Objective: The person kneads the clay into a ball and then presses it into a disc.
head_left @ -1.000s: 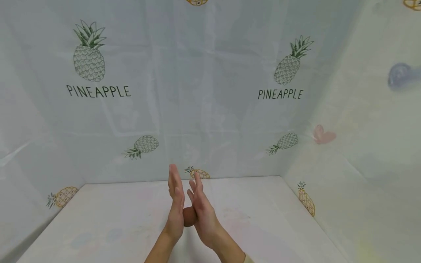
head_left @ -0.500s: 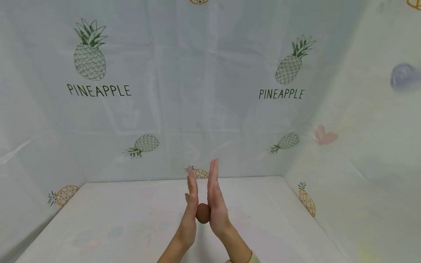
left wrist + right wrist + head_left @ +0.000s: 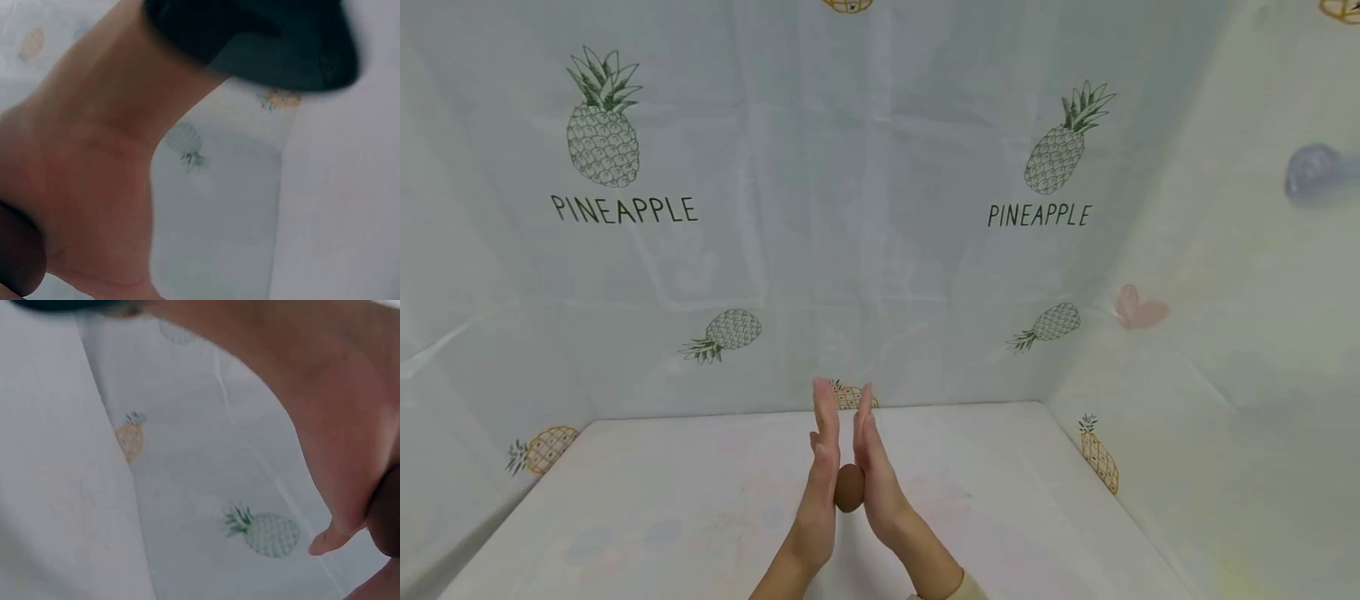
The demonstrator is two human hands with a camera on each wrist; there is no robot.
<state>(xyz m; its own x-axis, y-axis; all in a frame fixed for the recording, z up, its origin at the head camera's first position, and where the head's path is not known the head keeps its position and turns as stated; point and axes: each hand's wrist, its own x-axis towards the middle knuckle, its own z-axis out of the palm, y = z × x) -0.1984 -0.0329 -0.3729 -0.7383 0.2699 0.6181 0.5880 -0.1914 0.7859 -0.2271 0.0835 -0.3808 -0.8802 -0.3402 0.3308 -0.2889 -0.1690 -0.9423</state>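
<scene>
A brown, roundish lump [image 3: 849, 488] is held between two flat palms above the white table. My left hand [image 3: 822, 483] touches its left side, fingers straight and pointing up and away. From the right, my right hand [image 3: 880, 483] presses against it, its fingers also straight. The lump looks slightly taller than wide. In the left wrist view, the dark lump [image 3: 20, 253] shows at the lower left edge against the left palm [image 3: 100, 206]. The right wrist view shows part of the lump [image 3: 384, 515] at the right edge, beside the right hand [image 3: 337, 419].
The white table surface [image 3: 662, 483] has faint coloured marks. Behind it hangs a pale sheet [image 3: 865, 250] printed with pineapples, and similar sheeting [image 3: 1225, 350] stands on the right and left sides.
Both hands shifted right and then partway back left, with the lump between them. The palms slid against each other in depth, and the left fingertips now reach slightly higher in view than the right ones.
</scene>
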